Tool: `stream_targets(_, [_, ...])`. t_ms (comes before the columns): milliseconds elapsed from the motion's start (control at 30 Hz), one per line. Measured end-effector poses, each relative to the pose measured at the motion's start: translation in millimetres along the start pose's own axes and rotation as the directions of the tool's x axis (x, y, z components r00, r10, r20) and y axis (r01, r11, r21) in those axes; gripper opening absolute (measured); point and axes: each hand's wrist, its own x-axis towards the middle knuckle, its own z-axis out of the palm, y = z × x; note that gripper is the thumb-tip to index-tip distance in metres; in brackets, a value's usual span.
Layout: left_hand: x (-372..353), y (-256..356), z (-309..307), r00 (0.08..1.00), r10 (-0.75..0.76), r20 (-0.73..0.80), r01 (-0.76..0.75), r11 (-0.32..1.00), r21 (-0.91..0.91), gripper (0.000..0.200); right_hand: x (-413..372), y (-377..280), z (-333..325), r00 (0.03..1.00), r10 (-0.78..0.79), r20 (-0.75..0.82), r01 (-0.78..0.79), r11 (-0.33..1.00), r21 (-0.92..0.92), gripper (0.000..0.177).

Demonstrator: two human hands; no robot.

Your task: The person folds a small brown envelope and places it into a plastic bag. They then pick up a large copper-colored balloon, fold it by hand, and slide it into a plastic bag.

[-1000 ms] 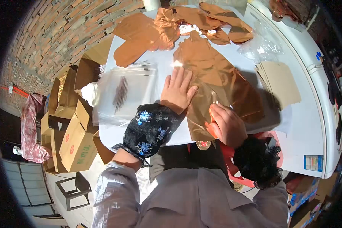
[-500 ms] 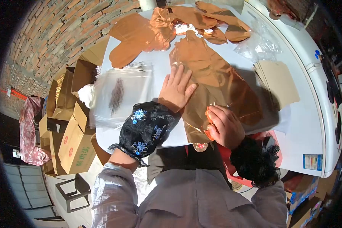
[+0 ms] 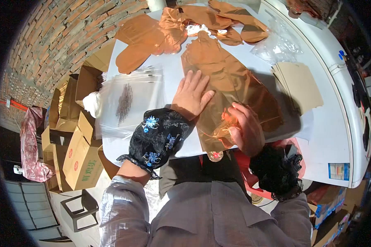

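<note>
A large flat sheet of shiny copper-coloured foil (image 3: pixel 235 82) lies lengthwise on the white table, its outline partly curved. My left hand (image 3: pixel 192 94) rests flat on its left edge, fingers spread and palm down. Near the sheet's front end, a crumpled orange bunch of foil (image 3: pixel 226 125) rises beside my right hand (image 3: pixel 248 129). The fingers and thumb of that hand are curved but apart around the bunch. The undersides of its fingers are partly hidden. Black lace cuffs with blue flowers cover my wrists.
Similar copper foil pieces (image 3: pixel 138 35) lie at the back around white strings (image 3: pixel 197 29). Clear plastic bags (image 3: pixel 132 99) are stacked left, crumpled clear plastic (image 3: pixel 278 47) and beige sheets (image 3: pixel 299 86) right. Cardboard boxes (image 3: pixel 80 158) stand left of the table; a white appliance (image 3: pixel 342 103) borders the right.
My right hand has loosened from its closed grip, its fingers moving apart and slightly up, and the crumpled foil shows more. My left hand stays flat in place.
</note>
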Motion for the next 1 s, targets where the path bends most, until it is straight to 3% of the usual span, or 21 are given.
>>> stream_targets(700, [-2.2,7.0,-1.0,0.996,0.062,0.06,-0.067,0.994,0.089,0.057,-4.3,8.4,9.5,0.999,0.026,-0.037,-0.024,0.998,0.051,0.043])
stream_targets(833, [-2.0,8.8,-0.3,0.996,0.079,0.041,-0.083,0.989,0.12,0.056,-1.4,5.2,-6.0,0.999,-0.052,0.009,0.052,0.998,-0.023,0.048])
stream_targets(1000, [-3.0,9.4,-1.0,0.992,0.126,-0.002,-0.124,0.975,0.185,0.056,-5.7,-15.3,-15.1,0.94,-0.164,0.299,0.177,0.984,-0.019,0.065])
